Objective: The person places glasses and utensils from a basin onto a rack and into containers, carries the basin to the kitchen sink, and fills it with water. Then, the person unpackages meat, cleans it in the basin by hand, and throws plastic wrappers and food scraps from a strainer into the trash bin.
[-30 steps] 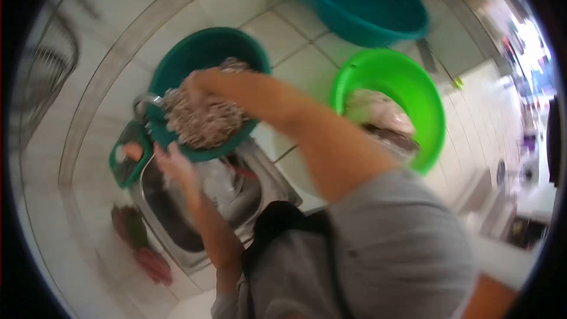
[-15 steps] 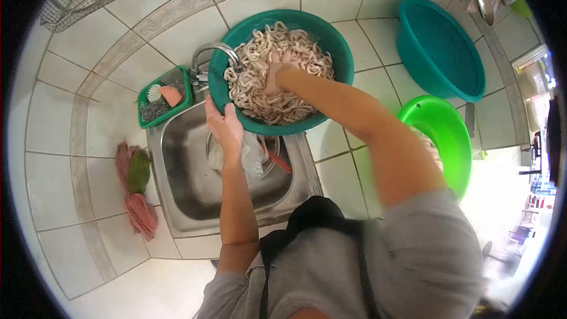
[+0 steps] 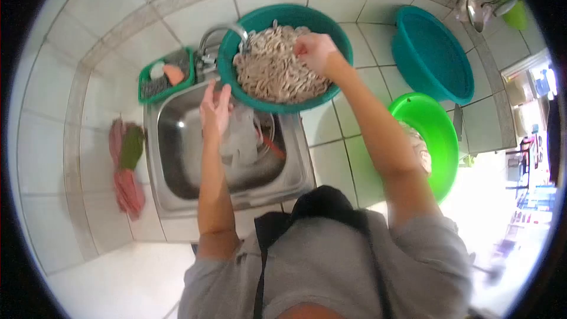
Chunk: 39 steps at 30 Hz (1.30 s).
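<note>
A dark green basin (image 3: 284, 107) holds a heap of pale, curly, rope-like strands (image 3: 277, 65) that look like intestines. It stands at the back of the counter by the sink, partly under the faucet (image 3: 227, 32). Over the right part of the heap is my right hand (image 3: 316, 53), its fingers curled in. Whether a strand is inside those fingers is hidden. My left hand (image 3: 215, 109) is at the basin's lower left rim, over the sink, fingers apart and holding nothing. I cannot tell if its fingertips touch the rim.
The steel sink (image 3: 177, 192) contains a clear plastic bag (image 3: 239, 139) and something red. A green basket (image 3: 167, 74) holds a sponge and scrubbers. On the right are a tilted teal basin (image 3: 434, 53) and a bright green basin (image 3: 443, 153) with pale contents. Cloths (image 3: 127, 165) hang left; ladles (image 3: 472, 12) hang right.
My right hand has lifted out of the strands, moved right, and its spread fingers have curled. My left hand has drawn slightly down and left at the rim. The whole view has shifted a little.
</note>
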Each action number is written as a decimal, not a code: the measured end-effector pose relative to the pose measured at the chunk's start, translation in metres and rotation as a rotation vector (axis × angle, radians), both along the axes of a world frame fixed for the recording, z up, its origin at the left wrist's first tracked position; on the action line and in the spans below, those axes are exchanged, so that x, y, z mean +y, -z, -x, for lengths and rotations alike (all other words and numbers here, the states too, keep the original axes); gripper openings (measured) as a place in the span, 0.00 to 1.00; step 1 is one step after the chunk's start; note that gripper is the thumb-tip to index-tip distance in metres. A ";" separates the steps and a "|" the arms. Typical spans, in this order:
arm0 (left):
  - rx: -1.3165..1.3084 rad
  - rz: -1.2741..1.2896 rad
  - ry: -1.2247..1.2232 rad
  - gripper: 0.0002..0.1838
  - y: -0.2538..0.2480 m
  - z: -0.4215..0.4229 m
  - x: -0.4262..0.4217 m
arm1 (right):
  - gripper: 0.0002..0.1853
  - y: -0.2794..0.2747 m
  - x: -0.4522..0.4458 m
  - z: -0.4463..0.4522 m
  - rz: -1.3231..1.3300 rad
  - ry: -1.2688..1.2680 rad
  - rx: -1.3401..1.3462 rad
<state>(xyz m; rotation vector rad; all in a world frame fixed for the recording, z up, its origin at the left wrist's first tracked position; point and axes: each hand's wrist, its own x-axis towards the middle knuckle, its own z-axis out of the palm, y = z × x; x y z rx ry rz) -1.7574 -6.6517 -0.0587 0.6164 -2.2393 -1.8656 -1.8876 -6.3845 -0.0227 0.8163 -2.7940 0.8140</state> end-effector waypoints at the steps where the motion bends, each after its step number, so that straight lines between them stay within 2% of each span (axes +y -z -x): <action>1: -0.022 -0.003 -0.025 0.30 0.015 -0.009 -0.018 | 0.07 -0.003 0.006 -0.019 0.097 0.028 0.017; 2: 0.119 0.243 0.001 0.29 0.038 -0.014 -0.041 | 0.06 0.000 0.012 -0.029 0.172 -0.010 0.012; 3: 0.254 0.495 0.034 0.28 0.035 -0.028 -0.049 | 0.05 0.003 0.013 -0.038 0.217 0.008 0.025; 5: 0.133 0.554 0.004 0.27 0.024 -0.059 -0.063 | 0.04 0.000 0.014 -0.054 0.100 0.030 0.397; 7: 0.048 0.612 0.061 0.26 0.021 -0.089 -0.074 | 0.04 -0.036 -0.003 -0.089 0.200 0.013 0.344; 9: 0.016 0.659 0.065 0.24 0.035 -0.109 -0.090 | 0.05 -0.043 -0.025 -0.119 0.303 0.007 0.297; 11: -0.027 0.700 0.109 0.24 0.045 -0.125 -0.100 | 0.04 -0.036 -0.049 -0.142 0.374 -0.247 0.253; 12: -0.034 0.704 0.103 0.24 0.047 -0.126 -0.100 | 0.07 -0.024 -0.062 -0.152 0.325 -0.301 0.103; 14: -0.165 0.771 0.226 0.34 0.056 -0.119 -0.087 | 0.19 0.025 -0.083 -0.163 0.159 -0.381 -0.167; 15: -0.140 0.889 0.253 0.40 0.065 -0.117 -0.077 | 0.26 0.056 -0.094 -0.163 0.042 -0.406 -0.283; 16: -0.112 1.006 0.279 0.46 0.071 -0.112 -0.065 | 0.26 0.079 -0.104 -0.164 0.042 -0.412 -0.283; 18: -0.210 1.088 0.341 0.48 0.072 -0.102 -0.035 | 0.45 0.119 -0.121 -0.167 -0.337 -0.321 -0.205; 19: -0.242 1.115 0.361 0.49 0.076 -0.096 -0.026 | 0.45 0.144 -0.127 -0.162 -0.338 -0.324 -0.201; 20: -0.425 1.198 0.458 0.44 0.100 -0.083 -0.027 | 0.48 0.168 -0.132 -0.154 -0.382 -0.268 -0.259; 22: -0.609 1.274 0.550 0.40 0.121 -0.075 -0.031 | 0.52 0.173 -0.139 -0.150 -0.426 -0.212 -0.313; 24: -0.432 1.072 0.455 0.32 0.126 -0.077 -0.036 | 0.37 0.167 -0.143 -0.155 -0.682 -0.170 -0.426; 25: -0.434 1.072 0.456 0.32 0.128 -0.077 -0.041 | 0.37 0.164 -0.145 -0.155 -0.682 -0.171 -0.428; 27: -0.360 0.915 0.401 0.19 0.134 -0.072 -0.057 | 0.38 0.165 -0.145 -0.151 -0.451 -0.031 -0.630; 28: -0.361 0.912 0.402 0.19 0.136 -0.068 -0.068 | 0.38 0.166 -0.145 -0.146 -0.454 -0.031 -0.632; 30: -0.056 0.895 0.300 0.18 0.154 -0.062 -0.095 | 0.36 0.159 -0.145 -0.141 -0.275 0.077 -0.716; 31: -0.057 0.892 0.305 0.18 0.155 -0.058 -0.105 | 0.36 0.158 -0.143 -0.139 -0.276 0.081 -0.721; 33: -0.195 0.631 0.252 0.22 0.120 -0.054 -0.115 | 0.35 0.170 -0.133 -0.132 -0.170 0.066 -0.529; 34: -0.199 0.628 0.258 0.22 0.105 -0.056 -0.119 | 0.31 0.189 -0.128 -0.122 -0.199 0.005 -0.393; 35: -0.181 0.590 0.250 0.24 0.090 -0.059 -0.123 | 0.31 0.203 -0.122 -0.115 -0.201 0.008 -0.399; 37: -0.161 0.551 0.241 0.27 0.071 -0.065 -0.129 | 0.28 0.212 -0.118 -0.108 -0.031 -0.171 -0.661; 38: -0.122 0.362 0.198 0.31 0.065 -0.068 -0.130 | 0.27 0.211 -0.119 -0.107 0.026 -0.228 -0.751; 39: -0.084 0.173 0.155 0.35 0.062 -0.070 -0.132 | 0.24 0.196 -0.126 -0.114 0.079 -0.059 -0.818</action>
